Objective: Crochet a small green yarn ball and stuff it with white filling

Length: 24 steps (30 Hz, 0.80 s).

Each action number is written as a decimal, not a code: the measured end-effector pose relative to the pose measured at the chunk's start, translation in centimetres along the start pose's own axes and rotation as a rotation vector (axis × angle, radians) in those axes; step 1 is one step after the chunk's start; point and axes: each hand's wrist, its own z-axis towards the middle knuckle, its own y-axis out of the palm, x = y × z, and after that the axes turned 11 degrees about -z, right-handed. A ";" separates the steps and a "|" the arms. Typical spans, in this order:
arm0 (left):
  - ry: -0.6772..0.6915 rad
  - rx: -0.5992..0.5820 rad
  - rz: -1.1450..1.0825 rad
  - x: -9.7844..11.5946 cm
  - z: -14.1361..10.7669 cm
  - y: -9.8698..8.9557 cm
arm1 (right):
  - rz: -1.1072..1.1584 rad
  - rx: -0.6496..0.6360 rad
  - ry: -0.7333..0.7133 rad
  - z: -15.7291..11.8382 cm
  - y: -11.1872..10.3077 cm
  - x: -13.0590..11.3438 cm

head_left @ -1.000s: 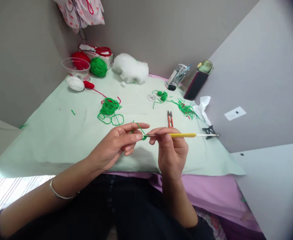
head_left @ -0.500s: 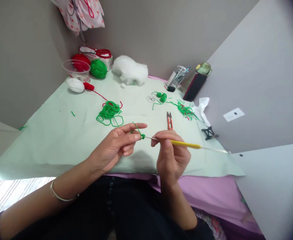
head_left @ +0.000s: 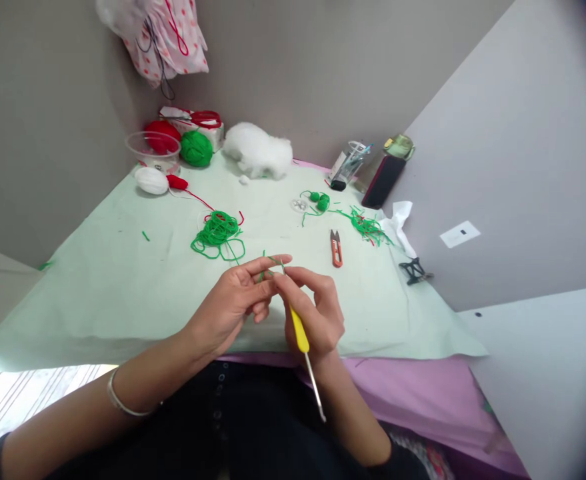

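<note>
My left hand (head_left: 233, 300) pinches a thin strand of green yarn (head_left: 269, 260) between thumb and fingertips, above the near edge of the pale green cloth (head_left: 123, 280). My right hand (head_left: 317, 313) grips a crochet hook with a yellow handle (head_left: 299, 331); its tip points up at the yarn by my left fingertips and its metal tail points down toward my lap. The two hands touch at the fingertips. The strand leads back toward a loose tangle of green yarn (head_left: 217, 233) on the cloth.
Orange thread snips (head_left: 336, 248) lie right of my hands. Green yarn scraps (head_left: 367, 225), small green crocheted pieces (head_left: 319, 199), a black clip (head_left: 413, 271) and white tissue (head_left: 397, 220) sit at right. At the back: red yarn (head_left: 160, 133), green ball (head_left: 195, 148), white stuffing (head_left: 257, 150), plastic cup (head_left: 153, 150).
My right hand has swung the hook from lying sideways, tail to the right, to nearly upright with its tail toward my lap. The right hand moved left against my left fingertips.
</note>
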 end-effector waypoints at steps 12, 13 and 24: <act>0.014 -0.032 0.029 0.2 -0.3 0.1 | 0.623 -0.067 0.512 1.3 -0.6 0.1; 0.023 -0.019 0.048 0.2 -0.3 0.1 | 0.645 -0.071 0.538 1.3 -0.5 0.1; 0.133 -0.063 0.227 0.6 -0.5 -0.4 | 0.760 -0.096 0.564 1.5 -1.8 -0.1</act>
